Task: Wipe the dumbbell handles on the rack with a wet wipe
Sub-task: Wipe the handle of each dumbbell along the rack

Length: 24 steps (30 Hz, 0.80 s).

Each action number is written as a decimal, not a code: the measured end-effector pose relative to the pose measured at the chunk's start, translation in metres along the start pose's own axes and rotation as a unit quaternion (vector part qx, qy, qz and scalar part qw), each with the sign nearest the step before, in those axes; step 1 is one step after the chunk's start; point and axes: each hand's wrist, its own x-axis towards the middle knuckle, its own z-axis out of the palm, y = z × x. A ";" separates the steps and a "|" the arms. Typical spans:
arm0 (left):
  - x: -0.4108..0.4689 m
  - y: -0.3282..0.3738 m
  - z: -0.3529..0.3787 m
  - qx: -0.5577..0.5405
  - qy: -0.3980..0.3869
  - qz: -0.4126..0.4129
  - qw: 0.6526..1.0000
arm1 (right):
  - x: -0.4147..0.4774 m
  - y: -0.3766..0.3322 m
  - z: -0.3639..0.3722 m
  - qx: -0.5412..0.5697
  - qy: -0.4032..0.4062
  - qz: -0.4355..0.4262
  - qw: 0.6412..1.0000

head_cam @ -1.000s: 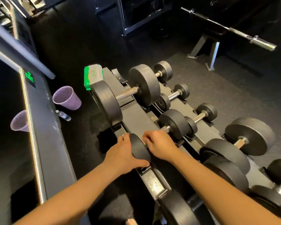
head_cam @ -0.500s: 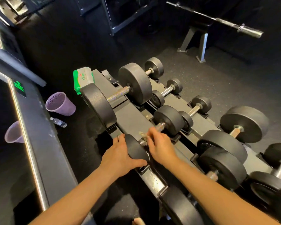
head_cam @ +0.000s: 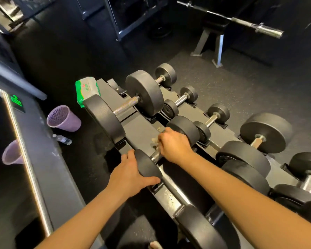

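Both your bare arms come in from the bottom and reach forward. They end up close together over the rack (head_cam: 139, 128).

Your left hand (head_cam: 131, 172) holds the near round end of a small dumbbell (head_cam: 147, 166). The thumb lies along the lower edge, and the fingers curl over the top edge. The back of the hand faces up.

Your right hand (head_cam: 174, 146) is just past it, with the wrist bent a little. Its fingers curl down around the shiny handle (head_cam: 155, 155). They squeeze a wet wipe (head_cam: 154, 142) against the bar. A crumpled white bit of the wipe sticks out on the left side of your knuckles. A short piece of bare handle shows between your two hands.

The small dumbbell lies across the front rail of the rack. A bigger dumbbell (head_cam: 144, 92) sits farther back on the same rail. More dumbbells lie to your right.

A green and white pack of wipes (head_cam: 86, 90) sits on the far left corner of the rack, touching the big dumbbell's near end.

On the floor to the left, a purple cup (head_cam: 65, 118) is tipped on its side, with a little water bottle (head_cam: 63, 139) beside it.

Far away at the top right, a long barbell (head_cam: 241, 21) rests on a stand.
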 end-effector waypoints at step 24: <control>0.001 -0.004 0.005 -0.011 0.021 0.010 1.000 | -0.028 0.008 0.026 0.114 0.015 -0.156 0.981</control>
